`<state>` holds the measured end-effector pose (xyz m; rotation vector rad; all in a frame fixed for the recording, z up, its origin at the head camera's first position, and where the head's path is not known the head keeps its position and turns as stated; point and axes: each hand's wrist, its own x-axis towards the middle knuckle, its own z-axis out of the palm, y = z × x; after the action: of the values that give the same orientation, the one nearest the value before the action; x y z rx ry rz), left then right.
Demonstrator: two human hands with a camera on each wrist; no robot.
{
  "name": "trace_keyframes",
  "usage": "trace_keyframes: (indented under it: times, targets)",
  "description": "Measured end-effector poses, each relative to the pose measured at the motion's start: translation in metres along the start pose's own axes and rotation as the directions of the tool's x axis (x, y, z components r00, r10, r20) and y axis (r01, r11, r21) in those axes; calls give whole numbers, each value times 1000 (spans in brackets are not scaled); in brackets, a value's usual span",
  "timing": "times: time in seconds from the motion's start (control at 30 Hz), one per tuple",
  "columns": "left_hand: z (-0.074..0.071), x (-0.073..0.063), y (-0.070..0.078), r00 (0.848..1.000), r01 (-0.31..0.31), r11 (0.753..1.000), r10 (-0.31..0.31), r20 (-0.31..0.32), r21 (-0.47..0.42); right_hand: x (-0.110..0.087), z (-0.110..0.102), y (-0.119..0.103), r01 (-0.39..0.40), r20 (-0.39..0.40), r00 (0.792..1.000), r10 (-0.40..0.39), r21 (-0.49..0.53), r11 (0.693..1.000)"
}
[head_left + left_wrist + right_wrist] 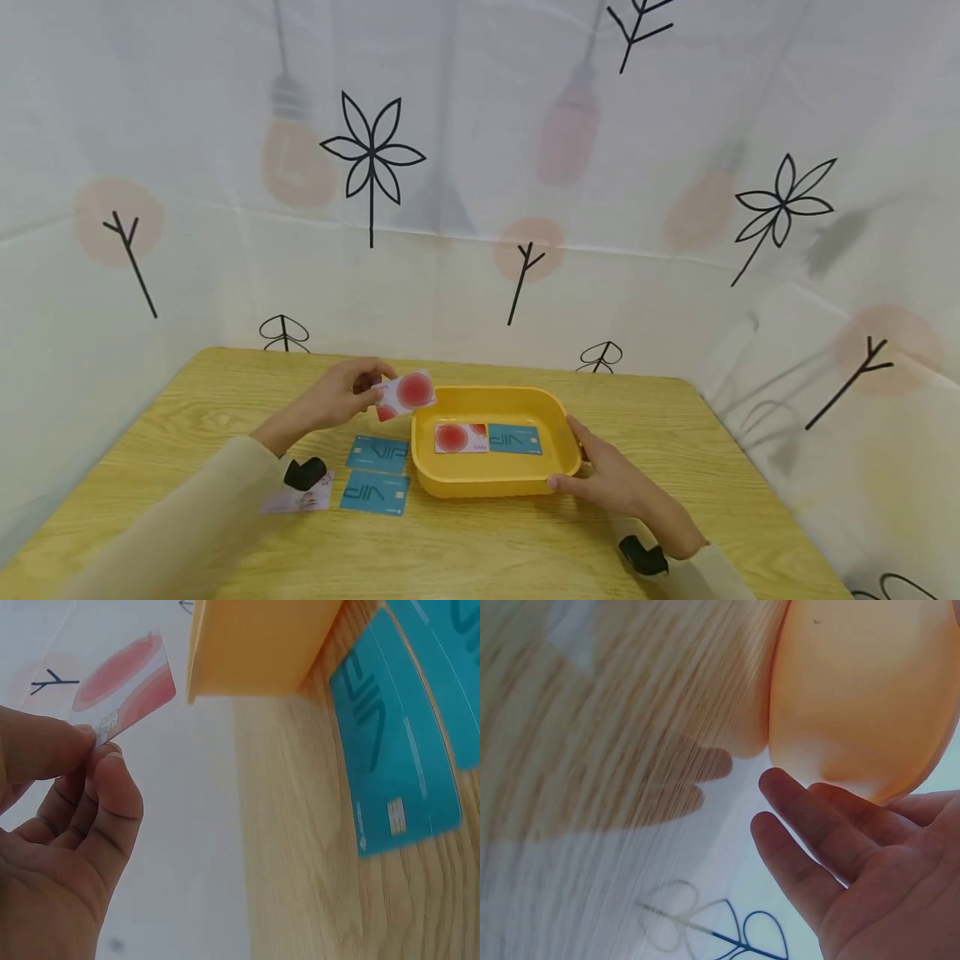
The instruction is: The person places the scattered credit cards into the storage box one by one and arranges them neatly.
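My left hand [341,392] pinches a white card with red circles [408,393] between thumb and fingers. In the head view this card is raised at the left rim of a yellow plastic tray [495,489]; the left wrist view shows its chip corner at the fingertips. Inside the tray lie another red-circled card [459,438] and a teal VIP card [515,439], side by side. My right hand [611,477] rests against the tray's right front corner, thumb on the front side. The right wrist view shows its fingers [817,825] spread and nearly straight near the tray wall.
Two teal VIP cards [377,454] [374,492] lie on the wooden table [480,550] left of the tray. A pale purple patterned card [303,498] lies beside them, partly covered by the left wrist's black device [305,474]. A printed curtain [450,292] hangs behind the table.
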<state>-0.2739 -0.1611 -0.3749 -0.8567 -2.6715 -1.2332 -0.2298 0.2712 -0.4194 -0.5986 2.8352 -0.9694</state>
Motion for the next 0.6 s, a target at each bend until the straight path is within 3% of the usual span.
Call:
trace_keyframes:
  times: [0.23,0.27,0.47,0.6]
  targets:
    - [15,8,10,998,-43,997,46,43,-57,0,0,-1,-1,2,1000,1,-4,1000]
    - [17,7,17,998,-47,997,50,48,-65,0,0,-1,-1,4,1000,1,-3,1000]
    - [30,13,23,995,-32,997,38,91,-72,0,1,1,4,6,1000,-4,5,1000]
    - [39,19,22,991,-59,994,69,112,-90,0,0,1,2,2,1000,-2,7,1000]
